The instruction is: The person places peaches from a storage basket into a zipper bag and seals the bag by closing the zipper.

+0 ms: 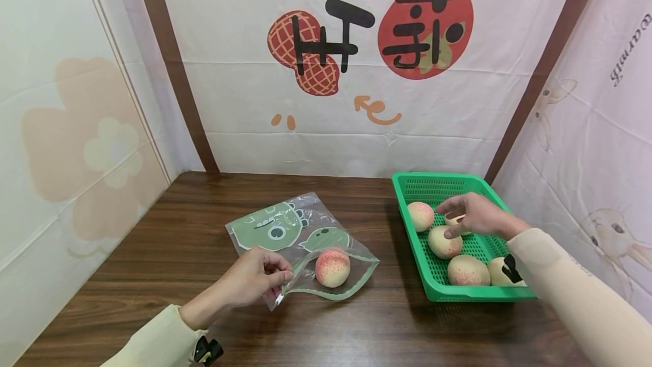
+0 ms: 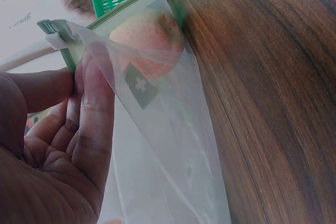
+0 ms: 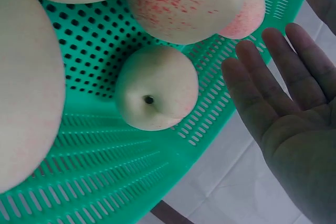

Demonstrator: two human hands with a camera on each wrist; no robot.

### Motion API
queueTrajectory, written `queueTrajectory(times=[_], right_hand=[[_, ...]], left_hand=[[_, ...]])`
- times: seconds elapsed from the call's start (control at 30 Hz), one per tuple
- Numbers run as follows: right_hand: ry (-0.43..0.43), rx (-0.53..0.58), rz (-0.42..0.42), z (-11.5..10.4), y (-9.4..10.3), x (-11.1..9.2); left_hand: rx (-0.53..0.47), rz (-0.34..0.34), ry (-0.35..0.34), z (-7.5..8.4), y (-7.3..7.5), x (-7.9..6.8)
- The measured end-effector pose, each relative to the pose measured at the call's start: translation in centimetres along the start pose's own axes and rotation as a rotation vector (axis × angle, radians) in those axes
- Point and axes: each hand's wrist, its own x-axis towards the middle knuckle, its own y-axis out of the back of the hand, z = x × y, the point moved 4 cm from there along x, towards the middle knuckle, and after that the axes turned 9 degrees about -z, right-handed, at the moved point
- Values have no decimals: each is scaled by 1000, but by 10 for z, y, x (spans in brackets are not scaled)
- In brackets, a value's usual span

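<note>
- Bagged peach [image 1: 332, 269]: lies just inside the mouth of the clear bag [image 1: 270, 230], at the bag's 5 o'clock (head view, 12 = far edge of table [image 1: 153, 254]); shows red toward 12, cream toward 6.
- Clear bag: rests on table, bears green cartoon prints, gapes toward 5 o'clock; carries a green strip along the mouth and, per left wrist view, a white slider [image 2: 55, 41] near the fingertips.
- Left hand [image 1: 254, 277]: sits at 9 o'clock of bagged peach; pinches the bag's mouth edge between thumb and curled fingers.
- Right hand [image 1: 476, 215]: hovers over the green basket [image 1: 479, 294], between 2 and 3 o'clock of bagged peach; holds nothing, thumb well parted from fingers; shows apart from the fruit in right wrist view.
- Green basket: stands at 3 o'clock of bag; contains five visible peaches [image 1: 468, 271]: at basket's 10, near its middle, toward 12 (partly behind right hand), at 6, at 4 (partly behind sleeve).
- Sleeves [image 1: 153, 340]: enter from 7 and 4 o'clock, pale; carry black wrist devices [image 1: 207, 351] at cuffs.
- Hanging cloth [image 1: 239, 152]: rises at 12 o'clock, white; displays red fruit prints and black characters.
</note>
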Motion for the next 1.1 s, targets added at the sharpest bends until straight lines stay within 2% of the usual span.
queueTrajectory(times=[0.5,1.1], right_hand=[[-52,35,13,16,-9,6],[-96,5,-16,26,-22,10]], left_hand=[[-10,-6,2,-1,0,0],[-24,-9,6,0,0,0]])
